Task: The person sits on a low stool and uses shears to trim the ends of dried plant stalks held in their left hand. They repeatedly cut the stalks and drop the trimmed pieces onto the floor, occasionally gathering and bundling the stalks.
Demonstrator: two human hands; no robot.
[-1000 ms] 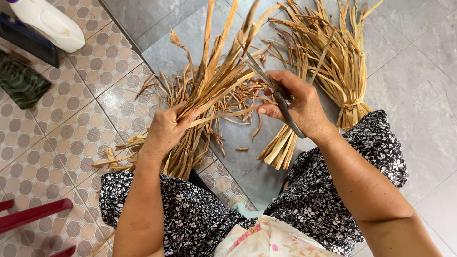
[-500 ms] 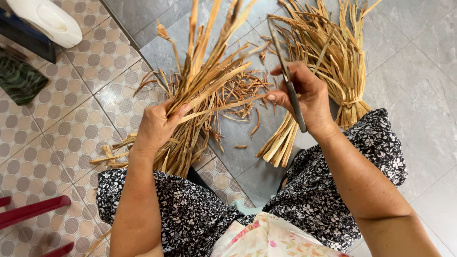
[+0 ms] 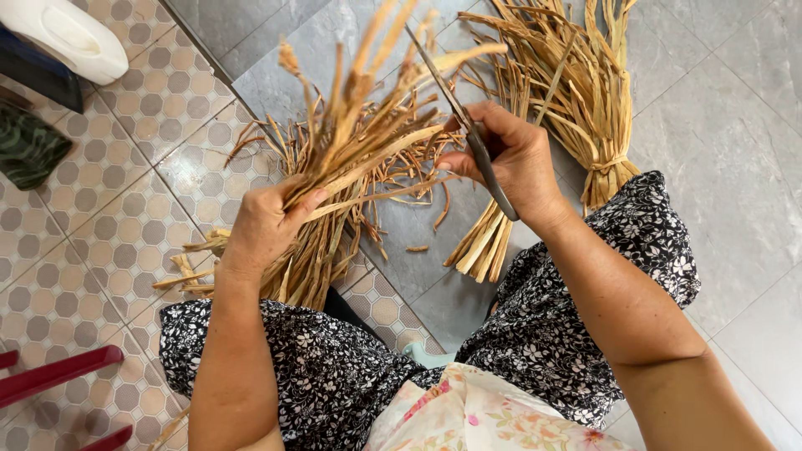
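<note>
At the 10 o'clock corner a white plastic jug (image 3: 71, 38) lies on the patterned tile floor (image 3: 92, 242), with a dark green cloth (image 3: 25, 150) just below it and a red bar (image 3: 54, 376) at 8 o'clock. Toward the middle, a loose heap of dried straw strips (image 3: 313, 250) lies across the tiles in front of the person's knees, partly hidden by the bunch held above it. The left hand (image 3: 263, 225) is closed around a bunch of dried strips (image 3: 368, 125) that fans up toward 12 o'clock. The right hand (image 3: 510, 163) is closed on a knife (image 3: 468, 125), blade pointing to 11 o'clock and touching the strips, while its fingertips (image 3: 451, 163) pinch one strip. Behind it, at 1 o'clock, a tied bundle (image 3: 585, 108) lies on the grey floor slabs (image 3: 735, 167).
</note>
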